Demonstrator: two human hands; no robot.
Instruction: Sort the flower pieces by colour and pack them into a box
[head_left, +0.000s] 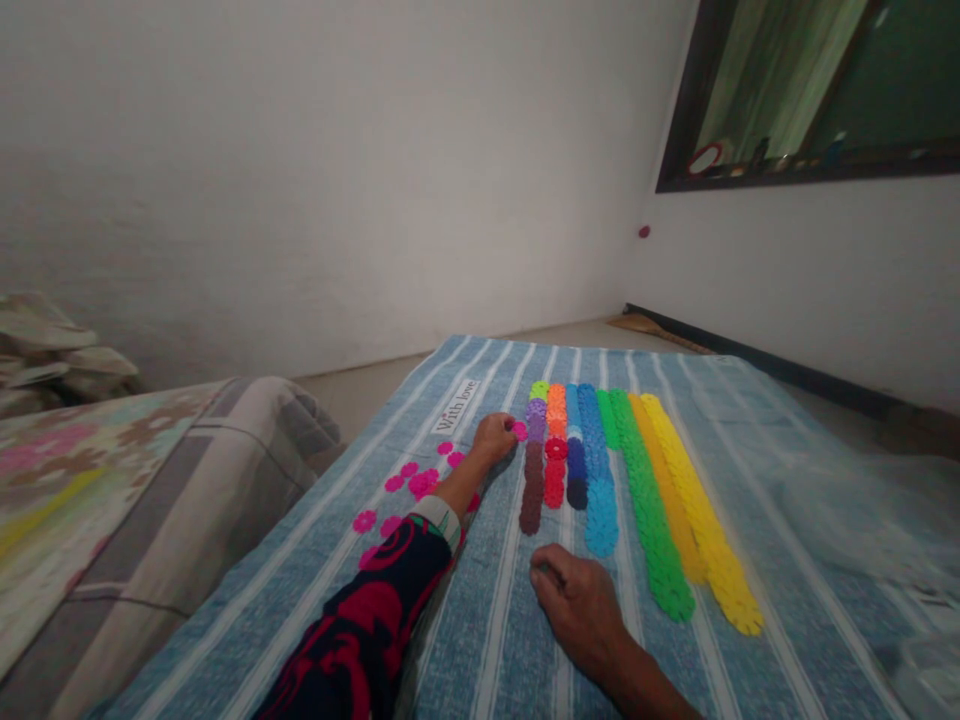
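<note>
My left hand [493,440] reaches over the striped cloth and pinches a pink flower-shaped disc [520,431] at the left side of the purple row [535,418]. Loose pink discs [424,483] lie scattered around and beyond my left forearm, which hides some of them. My right hand [581,605] rests on the cloth below the rows, its fingers curled in with nothing visible in them. Just above it, overlapping discs form brown [531,490], red [554,480], dark blue [576,475] and light blue [601,515] rows. Longer green [649,530] and yellow [712,535] rows stretch to the right.
The blue striped cloth [300,590] covers the table and carries a "With love" label [456,406]. Clear plastic bags [862,510] lie along its right side. At the left stands a surface with a flowered cover [52,470]. A pale wall [337,180] rises behind.
</note>
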